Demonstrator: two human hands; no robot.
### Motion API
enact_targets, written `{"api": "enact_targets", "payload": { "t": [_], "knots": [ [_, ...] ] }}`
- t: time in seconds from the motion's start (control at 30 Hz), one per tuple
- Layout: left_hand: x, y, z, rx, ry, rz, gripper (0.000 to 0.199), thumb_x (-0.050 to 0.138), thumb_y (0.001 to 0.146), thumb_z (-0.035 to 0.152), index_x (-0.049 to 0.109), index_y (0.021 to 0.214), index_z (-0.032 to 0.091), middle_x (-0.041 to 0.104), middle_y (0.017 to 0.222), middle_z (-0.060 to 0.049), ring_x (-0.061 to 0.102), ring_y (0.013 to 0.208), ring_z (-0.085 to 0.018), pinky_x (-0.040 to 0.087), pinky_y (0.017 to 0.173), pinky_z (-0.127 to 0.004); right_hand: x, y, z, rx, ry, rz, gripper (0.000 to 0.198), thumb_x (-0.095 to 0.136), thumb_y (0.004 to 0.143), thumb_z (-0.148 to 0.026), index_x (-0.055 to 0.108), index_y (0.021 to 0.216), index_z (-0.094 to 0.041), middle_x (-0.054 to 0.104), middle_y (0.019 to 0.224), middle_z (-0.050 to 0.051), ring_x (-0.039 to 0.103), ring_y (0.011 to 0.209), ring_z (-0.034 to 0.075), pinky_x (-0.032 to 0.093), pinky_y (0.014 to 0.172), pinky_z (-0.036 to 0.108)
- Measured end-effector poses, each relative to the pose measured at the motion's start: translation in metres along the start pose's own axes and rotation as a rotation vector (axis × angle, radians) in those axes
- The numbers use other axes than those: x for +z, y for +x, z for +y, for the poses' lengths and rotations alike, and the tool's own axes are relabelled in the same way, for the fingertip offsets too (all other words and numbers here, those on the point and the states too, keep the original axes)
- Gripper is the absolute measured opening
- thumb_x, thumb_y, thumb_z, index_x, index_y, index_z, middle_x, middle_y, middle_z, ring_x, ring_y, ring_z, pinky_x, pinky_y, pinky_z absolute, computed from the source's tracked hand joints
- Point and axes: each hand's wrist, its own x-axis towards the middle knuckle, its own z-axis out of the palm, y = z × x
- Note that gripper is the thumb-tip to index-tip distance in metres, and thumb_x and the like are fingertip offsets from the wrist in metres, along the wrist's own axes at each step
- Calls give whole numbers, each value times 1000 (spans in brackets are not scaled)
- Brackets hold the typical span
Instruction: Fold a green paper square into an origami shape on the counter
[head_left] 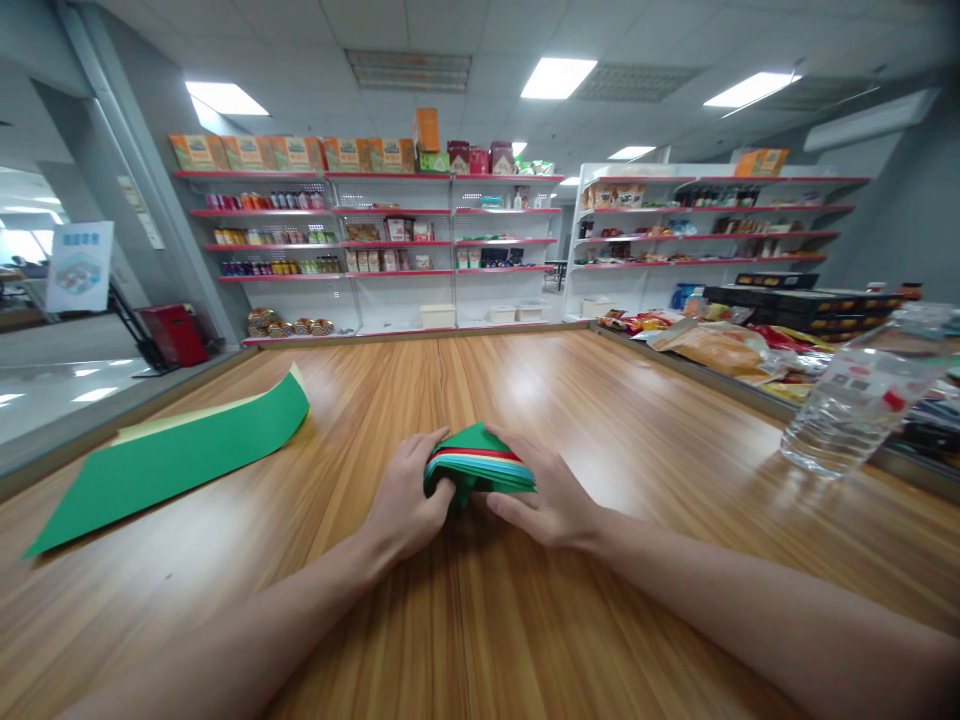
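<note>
Between my hands, over the middle of the wooden table, is a folded stack of coloured paper (480, 462), green on top with red, white and blue edges showing. My left hand (409, 492) grips its left side, thumb underneath and fingers over the top. On the other side my right hand (546, 495) has its fingers on the top right edge, and its thumb reaches below the stack. A green paper sheet (180, 455) lies to the left, its far end curled up with a yellowish layer behind it.
At the right edge stands a clear water bottle (847, 400). Snack packets (720, 350) and black boxes (810, 305) lie beyond the table's right side. Stocked shelves (390, 240) line the back, and a sign (79, 265) stands at far left.
</note>
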Motion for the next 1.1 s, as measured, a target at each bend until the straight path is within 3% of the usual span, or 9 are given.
{"api": "enact_targets", "payload": {
  "t": [0.1,0.2,0.47,0.77,0.97,1.1],
  "knots": [
    [1,1,-3,3,27,26,39,52,81,19,55,120,16,62,114,-11,55,108,-25,42,96,-40,2,1,-2,54,-15,16,56,57,83,-33,42,134,-15,57,124,17,56,111,29,45,93,45],
    [1,1,-7,47,19,41,42,50,80,12,57,120,20,62,114,-8,56,108,-23,42,96,-38,4,1,1,51,-40,1,59,58,82,-29,41,136,-14,56,125,17,55,112,29,46,95,45],
    [1,2,-6,19,19,77,43,50,77,8,64,114,24,67,112,-3,58,105,-23,43,95,-36,10,-1,5,137,-52,25,70,48,67,0,45,135,-18,59,124,11,59,108,25,48,94,39],
    [1,8,-2,-110,-8,76,30,53,79,17,71,102,27,72,94,-4,65,86,-24,47,82,-36,9,7,1,235,33,95,52,50,73,-4,60,122,-20,65,117,6,64,102,24,50,92,38],
    [1,7,-3,21,14,43,43,49,80,11,59,121,22,67,114,-6,61,105,-24,44,93,-34,9,7,3,226,-9,63,50,49,75,-4,60,122,-18,66,114,8,66,96,23,52,86,36],
    [-2,6,-1,93,119,-15,41,42,82,9,62,117,21,69,108,-7,65,96,-23,47,85,-31,9,6,2,215,1,67,50,49,76,-6,59,123,-20,67,113,6,67,94,22,53,85,35]
  ]
}}
